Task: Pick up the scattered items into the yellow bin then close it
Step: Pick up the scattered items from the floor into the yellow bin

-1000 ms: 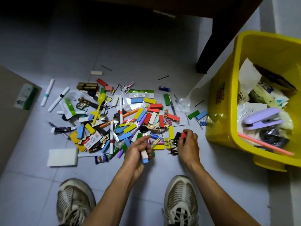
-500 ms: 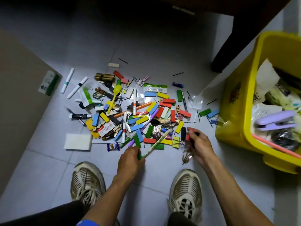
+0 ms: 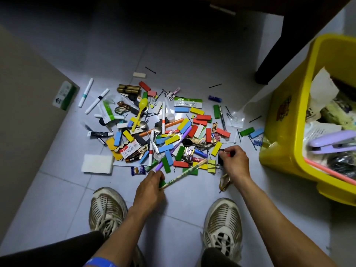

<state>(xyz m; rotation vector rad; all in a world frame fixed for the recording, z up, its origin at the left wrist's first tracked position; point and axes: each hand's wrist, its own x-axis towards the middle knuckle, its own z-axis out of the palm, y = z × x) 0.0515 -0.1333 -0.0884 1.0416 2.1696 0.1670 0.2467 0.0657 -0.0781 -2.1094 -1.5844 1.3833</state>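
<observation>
Grey tiled floor (image 3: 57, 199), frame centre: heap of small coloured plastic blocks, pens, clips (image 3: 169, 135). Left hand (image 3: 150, 189) grips long green paper-wrapped stick (image 3: 185, 175); right hand (image 3: 234, 163) pinches small red-black piece (image 3: 223, 154). Yellow plastic bin (image 3: 285, 147) right edge, lidless, part-filled. Pieces likely light, rigid; pinch by long edges.

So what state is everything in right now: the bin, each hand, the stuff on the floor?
yellow bin: open, partly filled
left hand: gripping a green block and long wrapped stick
right hand: pinching small pieces at the pile's edge
scattered items: heaped on the floor
</observation>
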